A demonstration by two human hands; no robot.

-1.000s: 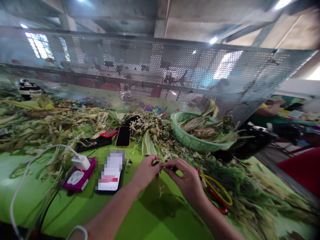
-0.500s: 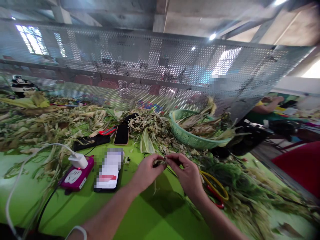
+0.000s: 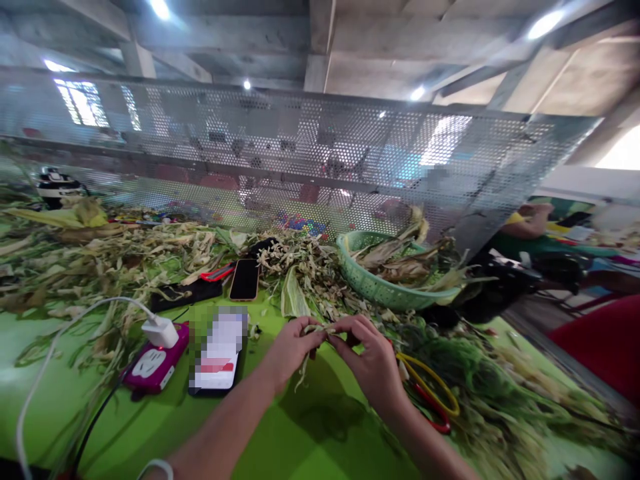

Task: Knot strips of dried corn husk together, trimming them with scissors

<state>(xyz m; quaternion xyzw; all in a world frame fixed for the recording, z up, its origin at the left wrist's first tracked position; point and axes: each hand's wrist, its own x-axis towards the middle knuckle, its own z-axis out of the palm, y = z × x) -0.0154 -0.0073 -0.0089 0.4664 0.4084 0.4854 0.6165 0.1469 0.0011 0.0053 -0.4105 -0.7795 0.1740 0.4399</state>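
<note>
My left hand and my right hand meet over the bright green table, fingers pinched together on a small bunch of dried plant strips. A few pale strands hang down from the bunch between my hands. Just right of my right hand lie yellow-and-red scissors, partly hidden by my wrist. A heap of dried leaves lies right behind my hands.
A lit phone and a purple power strip with a white charger sit to my left. A dark phone lies farther back. A green basket holds husks. A perforated metal screen closes the back. Another person sits at far right.
My hands stayed together on the bunch, shifting slightly as the fingers worked it; a longer strand now hangs below them. The camera tilted a little.
</note>
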